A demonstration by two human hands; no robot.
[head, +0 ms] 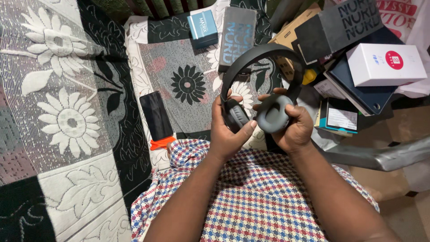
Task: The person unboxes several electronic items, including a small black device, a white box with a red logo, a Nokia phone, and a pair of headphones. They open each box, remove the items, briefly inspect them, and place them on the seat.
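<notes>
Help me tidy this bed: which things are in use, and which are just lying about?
In use:
black over-ear headphones
left hand
right hand

Lying about:
black phone with orange end
small blue box
long grey box
white box with red dot

Left ear cup of the headphones mostly covered by the left hand; only part of its pad shows. Right hand hides the rim of the right ear cup. Lower end of the phone goes under an orange piece. Stacked boxes at the bedspread's top right corner overlap; lower ones partly hidden, topmost cut by the upper edge.
</notes>
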